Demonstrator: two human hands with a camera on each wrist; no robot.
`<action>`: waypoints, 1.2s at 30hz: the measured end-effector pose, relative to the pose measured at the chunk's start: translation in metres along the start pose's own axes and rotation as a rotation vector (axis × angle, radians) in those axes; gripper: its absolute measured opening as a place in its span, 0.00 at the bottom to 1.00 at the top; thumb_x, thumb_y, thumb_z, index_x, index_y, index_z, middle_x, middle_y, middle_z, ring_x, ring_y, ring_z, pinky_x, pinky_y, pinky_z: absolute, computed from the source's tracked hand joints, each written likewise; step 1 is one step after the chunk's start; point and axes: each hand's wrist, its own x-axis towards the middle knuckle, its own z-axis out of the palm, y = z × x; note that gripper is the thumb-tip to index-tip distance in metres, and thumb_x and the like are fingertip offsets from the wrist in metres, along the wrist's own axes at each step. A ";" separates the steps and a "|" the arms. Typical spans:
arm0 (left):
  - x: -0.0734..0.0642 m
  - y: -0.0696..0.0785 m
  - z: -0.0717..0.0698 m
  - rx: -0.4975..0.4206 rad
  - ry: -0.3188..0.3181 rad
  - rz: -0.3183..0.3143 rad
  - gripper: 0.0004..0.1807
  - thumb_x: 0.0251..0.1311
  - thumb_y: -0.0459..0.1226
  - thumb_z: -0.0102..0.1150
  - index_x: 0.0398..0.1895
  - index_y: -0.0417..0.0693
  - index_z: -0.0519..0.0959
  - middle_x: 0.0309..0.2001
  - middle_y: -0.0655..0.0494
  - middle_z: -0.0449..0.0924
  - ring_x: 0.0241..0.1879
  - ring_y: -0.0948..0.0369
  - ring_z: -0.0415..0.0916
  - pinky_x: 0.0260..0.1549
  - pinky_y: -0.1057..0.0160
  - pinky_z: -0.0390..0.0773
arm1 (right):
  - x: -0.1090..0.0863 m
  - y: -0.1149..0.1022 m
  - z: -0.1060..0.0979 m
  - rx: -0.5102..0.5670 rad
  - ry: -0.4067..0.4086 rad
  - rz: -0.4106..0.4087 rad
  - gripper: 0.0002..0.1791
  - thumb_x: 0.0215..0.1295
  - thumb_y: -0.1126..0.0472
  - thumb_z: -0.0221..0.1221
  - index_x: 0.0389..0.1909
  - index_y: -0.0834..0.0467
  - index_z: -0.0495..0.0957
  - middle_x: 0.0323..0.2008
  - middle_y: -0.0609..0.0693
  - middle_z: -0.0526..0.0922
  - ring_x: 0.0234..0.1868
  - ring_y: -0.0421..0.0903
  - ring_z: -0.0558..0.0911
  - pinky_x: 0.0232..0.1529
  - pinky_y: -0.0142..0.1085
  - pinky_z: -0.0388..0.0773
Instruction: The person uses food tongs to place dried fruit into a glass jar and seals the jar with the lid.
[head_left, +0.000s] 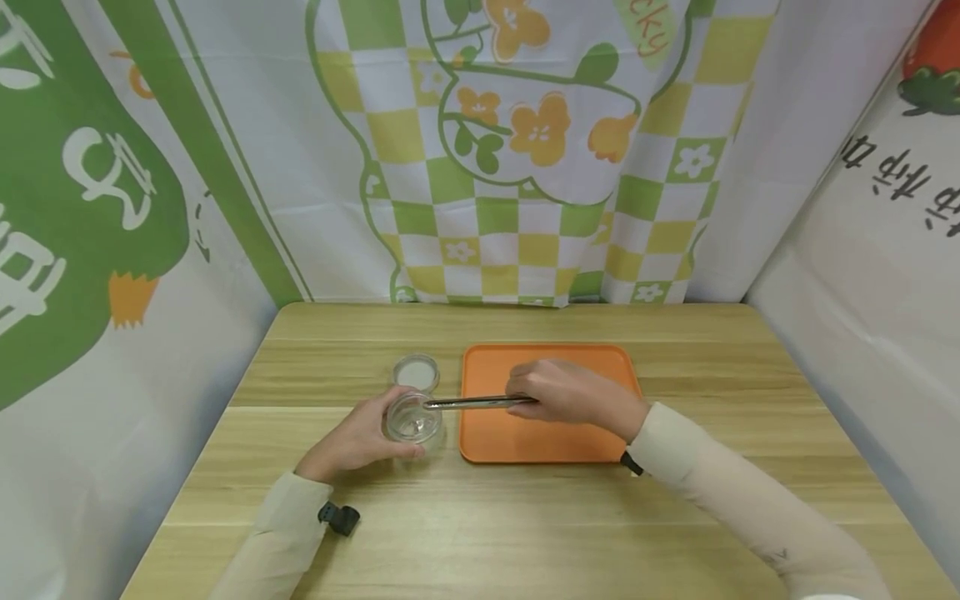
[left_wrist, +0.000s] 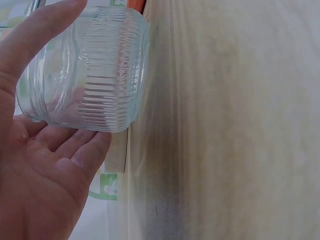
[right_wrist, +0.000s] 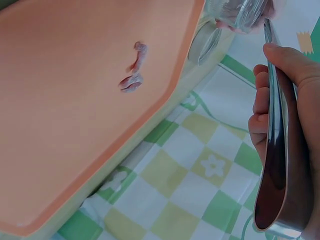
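My left hand (head_left: 363, 437) holds a clear glass jar (head_left: 414, 423) upright on the table, thumb on the near side and fingers around the far side. Horizontal ribs run around the jar (left_wrist: 107, 75) in the left wrist view. In my right hand (head_left: 562, 396) is a pair of metal tongs (head_left: 476, 402), gripped with the arms pressed close together. Their tips reach left to the jar's mouth; whether they pinch anything cannot be told. On the orange tray (right_wrist: 85, 100), the right wrist view shows two small reddish-white pieces (right_wrist: 131, 82), their kind unclear.
A round lid (head_left: 416, 373) with a pale inside lies just behind the jar. The orange tray sits right of the jar, beneath my right hand, on a wooden table (head_left: 450, 525). Patterned cloth (head_left: 487, 225) hangs along the table's back edge, with printed sheets at both sides.
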 end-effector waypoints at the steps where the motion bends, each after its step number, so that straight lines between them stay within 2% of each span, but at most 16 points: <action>1: 0.000 0.000 0.000 0.002 0.000 0.001 0.47 0.49 0.53 0.84 0.72 0.57 0.71 0.61 0.51 0.83 0.63 0.50 0.79 0.63 0.42 0.75 | 0.002 -0.001 0.000 -0.004 -0.004 -0.002 0.13 0.78 0.58 0.62 0.28 0.51 0.77 0.26 0.41 0.73 0.24 0.32 0.62 0.28 0.26 0.64; 12: 0.000 0.005 -0.001 0.009 -0.010 -0.007 0.49 0.50 0.53 0.83 0.74 0.55 0.69 0.61 0.51 0.83 0.62 0.49 0.80 0.61 0.42 0.77 | 0.015 -0.003 0.001 -0.033 -0.051 0.019 0.11 0.76 0.56 0.64 0.31 0.52 0.80 0.28 0.43 0.76 0.23 0.33 0.65 0.27 0.26 0.66; 22: 0.000 0.003 0.000 0.006 -0.004 0.003 0.48 0.49 0.52 0.84 0.73 0.57 0.70 0.61 0.52 0.83 0.63 0.49 0.80 0.63 0.42 0.76 | 0.014 0.001 0.004 -0.064 -0.042 -0.016 0.12 0.75 0.55 0.65 0.30 0.52 0.79 0.27 0.43 0.76 0.23 0.33 0.65 0.27 0.25 0.66; 36: -0.001 0.003 0.000 0.015 -0.004 -0.018 0.49 0.50 0.49 0.84 0.74 0.55 0.69 0.61 0.51 0.83 0.62 0.49 0.80 0.62 0.42 0.77 | 0.016 -0.002 0.003 -0.079 -0.069 0.008 0.10 0.75 0.54 0.65 0.33 0.52 0.81 0.29 0.44 0.77 0.23 0.33 0.68 0.26 0.25 0.68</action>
